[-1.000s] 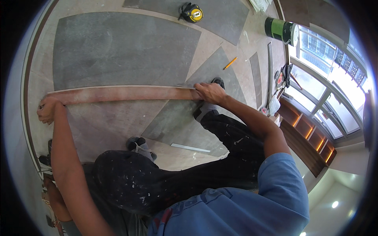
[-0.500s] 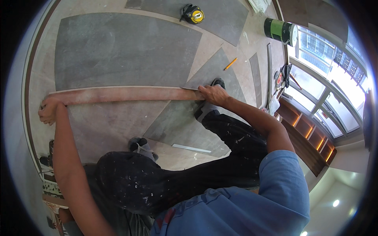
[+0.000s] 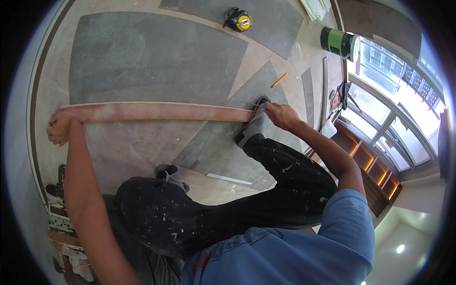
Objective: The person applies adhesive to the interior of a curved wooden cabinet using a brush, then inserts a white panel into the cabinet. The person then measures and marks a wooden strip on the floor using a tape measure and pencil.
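A long, narrow reddish-brown strip point(image 3: 156, 111) with a pale edge lies across the floor in front of me. My left hand point(image 3: 61, 127) is closed around its left end, fingers curled under. Just past the right end, above my shoe point(image 3: 260, 102), my right hand point(image 3: 283, 117) pinches a thin, pointed metal tool point(image 3: 256, 104). Its tip points left toward the strip; the fingers hide the rest, so its exact kind is unclear. Beyond the strip lies a large grey sheet point(image 3: 152, 57), and another grey sheet point(image 3: 213, 147) passes partly beneath the strip.
A yellow-and-black tape measure point(image 3: 242, 22) sits on a far grey sheet point(image 3: 280, 23). A yellow pencil point(image 3: 279, 80) lies to the right, near a green-and-black bucket point(image 3: 338, 42) on its side. A thin light strip point(image 3: 229, 178) is close to my legs. Windows point(image 3: 389, 80) are at right.
My right hand has moved right, off the strip's end, with the thin tool in it. The left hand stays on the left end. The view has shifted slightly.
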`<state>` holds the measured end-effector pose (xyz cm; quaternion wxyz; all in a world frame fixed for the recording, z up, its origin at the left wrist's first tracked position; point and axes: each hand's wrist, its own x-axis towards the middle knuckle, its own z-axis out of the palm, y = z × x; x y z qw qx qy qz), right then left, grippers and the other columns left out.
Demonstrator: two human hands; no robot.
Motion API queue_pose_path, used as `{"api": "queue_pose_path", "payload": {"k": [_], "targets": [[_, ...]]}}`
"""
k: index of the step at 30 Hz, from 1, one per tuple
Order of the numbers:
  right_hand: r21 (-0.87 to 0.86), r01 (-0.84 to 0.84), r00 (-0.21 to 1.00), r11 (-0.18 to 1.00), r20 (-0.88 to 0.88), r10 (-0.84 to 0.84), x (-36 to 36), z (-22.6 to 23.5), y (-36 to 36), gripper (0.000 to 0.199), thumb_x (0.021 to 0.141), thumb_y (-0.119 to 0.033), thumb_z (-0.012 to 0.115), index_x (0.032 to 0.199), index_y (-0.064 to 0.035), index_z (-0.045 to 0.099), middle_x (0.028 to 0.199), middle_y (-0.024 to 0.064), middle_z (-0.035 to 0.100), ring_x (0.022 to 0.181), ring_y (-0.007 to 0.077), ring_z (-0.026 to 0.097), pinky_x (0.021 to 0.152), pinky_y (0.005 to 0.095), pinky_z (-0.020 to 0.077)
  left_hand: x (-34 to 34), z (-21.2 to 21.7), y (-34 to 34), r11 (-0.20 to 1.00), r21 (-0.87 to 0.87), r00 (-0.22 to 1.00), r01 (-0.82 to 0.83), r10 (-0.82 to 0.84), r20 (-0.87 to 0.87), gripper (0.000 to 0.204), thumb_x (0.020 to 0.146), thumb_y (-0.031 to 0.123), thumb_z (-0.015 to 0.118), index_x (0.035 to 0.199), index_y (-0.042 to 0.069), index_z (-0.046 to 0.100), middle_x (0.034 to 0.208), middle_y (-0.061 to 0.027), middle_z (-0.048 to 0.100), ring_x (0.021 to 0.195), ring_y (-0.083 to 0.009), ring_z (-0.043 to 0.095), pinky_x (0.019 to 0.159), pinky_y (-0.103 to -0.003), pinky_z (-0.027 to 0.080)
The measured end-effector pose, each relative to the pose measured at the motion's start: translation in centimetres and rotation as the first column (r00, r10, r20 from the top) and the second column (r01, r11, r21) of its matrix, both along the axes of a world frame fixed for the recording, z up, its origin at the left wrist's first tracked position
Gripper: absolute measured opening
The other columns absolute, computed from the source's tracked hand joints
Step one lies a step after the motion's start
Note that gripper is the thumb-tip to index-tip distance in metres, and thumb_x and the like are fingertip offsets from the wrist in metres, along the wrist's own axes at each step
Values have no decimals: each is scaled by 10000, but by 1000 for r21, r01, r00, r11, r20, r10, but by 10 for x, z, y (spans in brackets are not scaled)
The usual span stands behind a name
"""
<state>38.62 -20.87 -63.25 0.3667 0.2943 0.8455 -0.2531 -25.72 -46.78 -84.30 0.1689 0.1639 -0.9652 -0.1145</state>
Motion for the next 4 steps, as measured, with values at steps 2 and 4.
{"api": "queue_pose_path", "payload": {"k": [2, 4], "targets": [[-11, -2, 999, 1000, -54, 1, -20, -17, -10, 188, 1003, -222, 561, 1122, -81, 526, 930, 169, 691, 785, 408, 698, 675, 525, 561, -2, -2, 0, 1000, -3, 1000, -1, 1, 1, 310, 921, 305, 585, 1112, 91, 703, 1221, -155, 604, 1205, -346, 523, 1041, -524, 375], [-30, 6, 998, 1000, -58, -8, -30, -30, -20, 196, 1004, -239, 559, 1116, -81, 530, 972, 172, 691, 799, 403, 705, 673, 514, 572, -2, -5, -1, 1000, -19, 1000, 10, -10, 1, 306, 924, 305, 584, 1114, 99, 706, 1223, -151, 605, 1204, -347, 523, 1046, -526, 373]]}}
